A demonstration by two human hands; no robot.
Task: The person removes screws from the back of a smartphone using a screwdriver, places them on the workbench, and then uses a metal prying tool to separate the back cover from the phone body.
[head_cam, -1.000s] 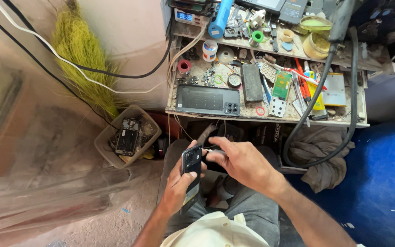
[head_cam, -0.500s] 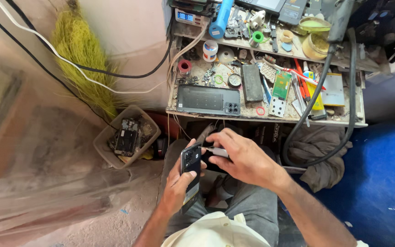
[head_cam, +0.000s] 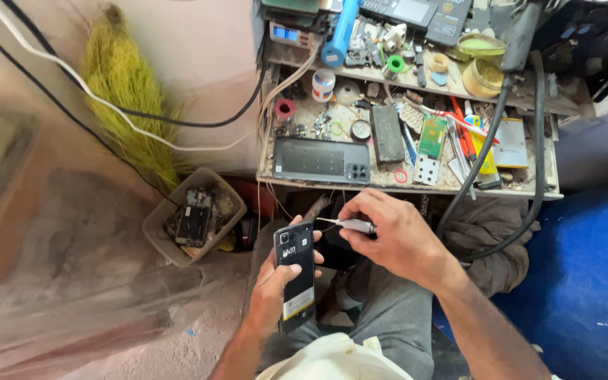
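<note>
My left hand [head_cam: 276, 281] holds an opened black phone [head_cam: 295, 271] upright over my lap, back side facing me, with a yellow and white label near its lower end. My right hand [head_cam: 395, 236] grips a thin silver screwdriver [head_cam: 350, 225], whose tip points left towards the phone's upper right corner. Whether the tip touches the phone I cannot tell.
A cluttered workbench [head_cam: 409, 184] lies ahead with a dark phone back cover [head_cam: 321, 160], green circuit boards, tape rolls and small tools. A tray of phone parts [head_cam: 193, 214] sits on the floor at left. Black hoses [head_cam: 490, 141] hang at right. A yellow broom [head_cam: 124, 112] leans on the wall.
The right hand with the screwdriver has drawn slightly right, away from the phone's top. The left hand still holds the phone in much the same place.
</note>
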